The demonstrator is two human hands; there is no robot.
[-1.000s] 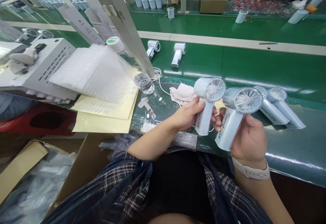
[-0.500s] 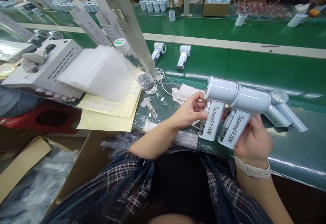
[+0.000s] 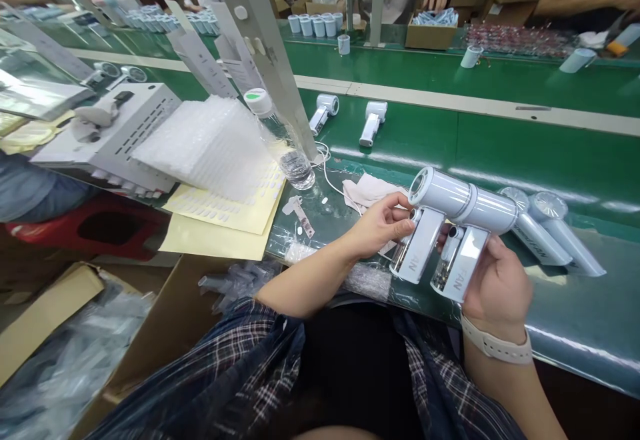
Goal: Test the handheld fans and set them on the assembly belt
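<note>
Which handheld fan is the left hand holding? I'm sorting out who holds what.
The left fan of the held pair, gripped by the left hand; its neighbour is in the right hand.

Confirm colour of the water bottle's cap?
Bottle cap: white with a green top, seen in the head view.

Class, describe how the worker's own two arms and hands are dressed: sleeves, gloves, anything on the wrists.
Both hands are bare, with no gloves. The left hand and its forearm are uncovered to the elbow, where a dark plaid shirt with thin pale and reddish lines begins. The right hand has a pale, cream-coloured watch strap around the wrist; the forearm below it is bare too.
</note>
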